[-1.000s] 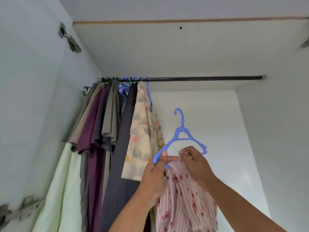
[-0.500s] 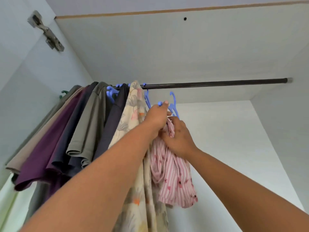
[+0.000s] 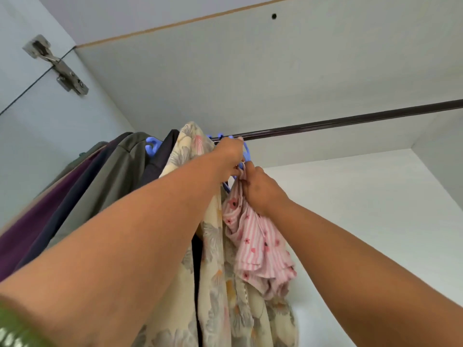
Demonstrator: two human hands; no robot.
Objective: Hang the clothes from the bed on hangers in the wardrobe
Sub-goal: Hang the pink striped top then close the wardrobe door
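Two hands raised to the wardrobe rail (image 3: 350, 121), a dark rod running from centre to the right edge under the white top panel. Left hand (image 3: 229, 152): fingers curled round the blue hanger (image 3: 246, 152) right at the rail; whether the hook sits over the rail cannot be told, since the hand covers it. Right hand (image 3: 258, 189): just below and beside the left, fingers pinching the top of the pink striped garment (image 3: 258, 244) where it meets the hanger. Garment: pink and white stripes with small red flowers, bunched, hanging down from the hanger between the right forearm and the cream floral garment (image 3: 213, 246).

Hung items on the rail, left of the hands, packed close together: cream floral garment touching the pink one; dark navy piece (image 3: 160, 159); olive-grey shirt (image 3: 120, 176); a further dark garment and a purple garment (image 3: 37, 221) toward the left wall. One spare blue hanger hook (image 3: 151, 146) shows between the olive and navy pieces.

Fittings: metal door hinge (image 3: 57, 68) on the upper left wall.
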